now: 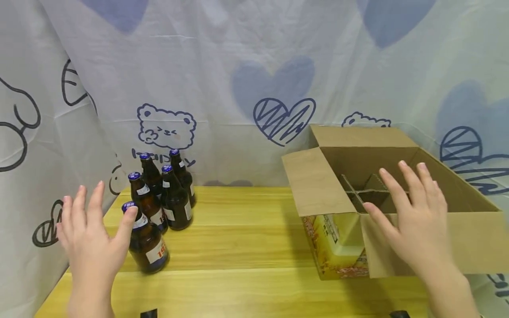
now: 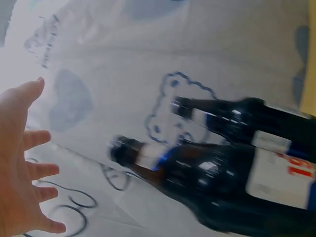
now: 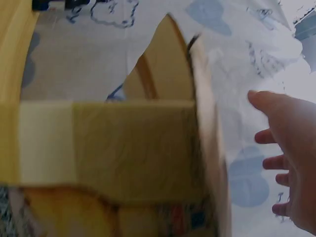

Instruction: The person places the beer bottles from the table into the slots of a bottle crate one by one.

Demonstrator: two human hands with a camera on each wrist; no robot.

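My left hand [image 1: 93, 236] is raised with its fingers spread, just left of the nearest brown beer bottle [image 1: 149, 247]. Nothing is in its grasp. Several such bottles with blue caps stand upright in a cluster; in the left wrist view two bottles [image 2: 222, 182] lie across the picture, beyond the fingertips. My right hand [image 1: 417, 221] hovers over the near side of an open cardboard box [image 1: 330, 185], fingers parted and holding nothing. Inside the box, cardboard dividers [image 1: 354, 190] show partly behind the hand. The right wrist view has the box's flap [image 3: 133, 148] left of the hand.
The wooden table [image 1: 238, 243] carries the bottles at left and the box at right. The box's flaps are folded outward, one reaching toward the table's middle. A white curtain [image 1: 222, 79] with hearts and bears hangs behind and along the left side.
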